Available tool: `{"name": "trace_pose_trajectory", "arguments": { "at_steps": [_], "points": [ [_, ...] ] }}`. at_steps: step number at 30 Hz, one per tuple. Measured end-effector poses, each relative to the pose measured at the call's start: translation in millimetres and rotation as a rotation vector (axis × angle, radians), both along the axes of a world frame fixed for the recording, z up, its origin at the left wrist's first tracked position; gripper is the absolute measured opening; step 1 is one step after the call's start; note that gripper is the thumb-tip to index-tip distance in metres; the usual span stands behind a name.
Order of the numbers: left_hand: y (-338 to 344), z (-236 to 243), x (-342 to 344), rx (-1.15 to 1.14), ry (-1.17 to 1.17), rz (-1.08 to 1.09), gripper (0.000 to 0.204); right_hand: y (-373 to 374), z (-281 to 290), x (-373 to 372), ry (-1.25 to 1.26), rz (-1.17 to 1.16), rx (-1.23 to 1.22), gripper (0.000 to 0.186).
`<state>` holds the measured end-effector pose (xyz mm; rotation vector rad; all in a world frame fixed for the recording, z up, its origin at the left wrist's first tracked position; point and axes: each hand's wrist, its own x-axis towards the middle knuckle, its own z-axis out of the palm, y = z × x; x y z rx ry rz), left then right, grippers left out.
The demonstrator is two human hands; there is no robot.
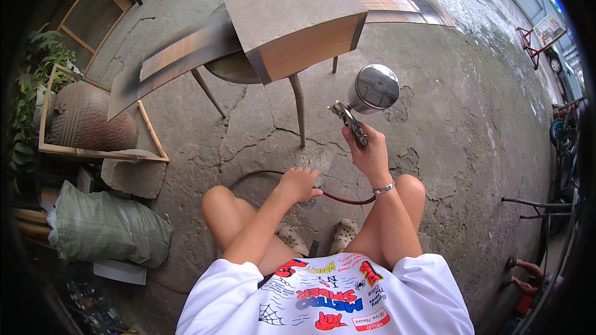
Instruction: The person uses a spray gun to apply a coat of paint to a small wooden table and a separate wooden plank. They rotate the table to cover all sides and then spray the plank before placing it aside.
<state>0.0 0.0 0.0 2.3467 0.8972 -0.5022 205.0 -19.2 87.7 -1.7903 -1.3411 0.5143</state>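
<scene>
Spray gun [351, 123] is in your right hand [371, 156], at two o'clock from the middle of the view. The fingers of this hand are bent round its handle and closed on it; the fingertips are hidden from the camera. A shiny metal cup [374, 89] is joined to the gun, and it lies on the gun's one o'clock side. You wear a metal band [385, 188] on your right wrist.

Your left hand [299, 184] is near the middle of the view, just above your knees. Its fingers are pressed together and curled over a dark red hose [344, 199], which comes out on both sides of the hand, toward nine o'clock and toward four o'clock.

At twelve o'clock a wooden box [304, 53] with a grey top stands on a stool [299, 111] with thin legs. One board [186, 56] with dark stains reaches out from the box toward ten o'clock, and another board [410, 7] toward one o'clock.

At nine o'clock a clay pot [93, 118] is beside a wooden frame [153, 127], close to a rough stone [133, 174]. At eight o'clock lies a full greenish sack [112, 226]. Your beige clogs [344, 236] are on the cracked concrete floor [472, 149] at six o'clock.
</scene>
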Motion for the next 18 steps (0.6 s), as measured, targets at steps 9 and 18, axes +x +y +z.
{"name": "trace_pose_trajectory", "arguments": {
  "at_steps": [9,18],
  "points": [
    [-3.3,-2.0,-1.0,0.021,-0.019,0.003,0.062,-1.4,2.0,0.4,-0.005,-0.007,-0.009,0.033],
    [-2.9,-0.7,1.1,0.010,-0.009,0.002,0.062,-1.6,-3.3,1.5,0.015,0.005,0.068,0.032]
  ]
}}
